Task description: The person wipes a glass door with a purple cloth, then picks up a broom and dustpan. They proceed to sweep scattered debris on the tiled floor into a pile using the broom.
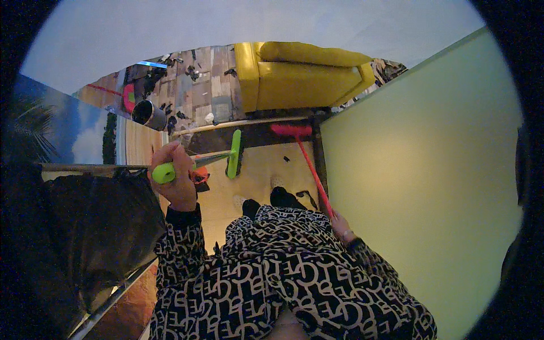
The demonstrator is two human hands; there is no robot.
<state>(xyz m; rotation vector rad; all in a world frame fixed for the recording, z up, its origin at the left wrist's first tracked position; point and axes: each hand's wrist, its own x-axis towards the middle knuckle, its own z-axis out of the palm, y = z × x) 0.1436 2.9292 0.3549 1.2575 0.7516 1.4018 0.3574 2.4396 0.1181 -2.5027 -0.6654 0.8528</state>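
Observation:
My left hand [174, 174], raised at the left, is closed around the green-ended handle of a brush [233, 154] with a long green head and dark bristles. The metal-coloured shaft slants away from the fist towards that head, over the pale floor. Low on the right, my right hand [339, 225] grips the red handle of a broom [292, 129]. Its pinkish-red head lies near the dark doorway strip. An orange-red object [199, 175], partly hidden behind my left hand, is near the left side of the floor.
A yellow armchair [301, 85] stands beyond the threshold. Dark scraps [193, 73] litter the patchwork floor there, beside a dark bin [148, 114]. Black plastic sheeting [97, 225] hangs at my left, and a pale green wall [408, 178] rises on the right. A dark strip [307, 197] lies by my feet.

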